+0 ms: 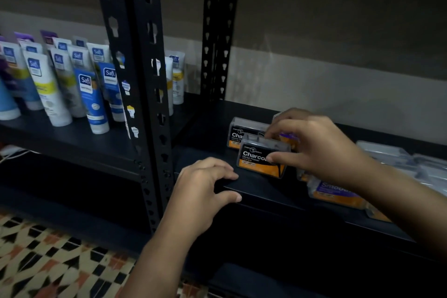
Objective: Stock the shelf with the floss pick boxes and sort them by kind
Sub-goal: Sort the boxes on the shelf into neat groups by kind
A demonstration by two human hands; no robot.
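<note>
On the black shelf stand two black-and-orange Charcoal floss pick boxes, one in front and one behind it. My right hand grips the front Charcoal box, thumb on its face and fingers over its top. A purple-labelled box behind it is mostly hidden by those fingers. A purple Smooth box lies flat under my right wrist. My left hand rests on the shelf's front edge, fingers on top and thumb on the lip.
Several clear floss boxes lie piled at the shelf's right. A black perforated upright separates this bay from the left shelf, where several Safi tubes stand. Patterned floor tiles show below.
</note>
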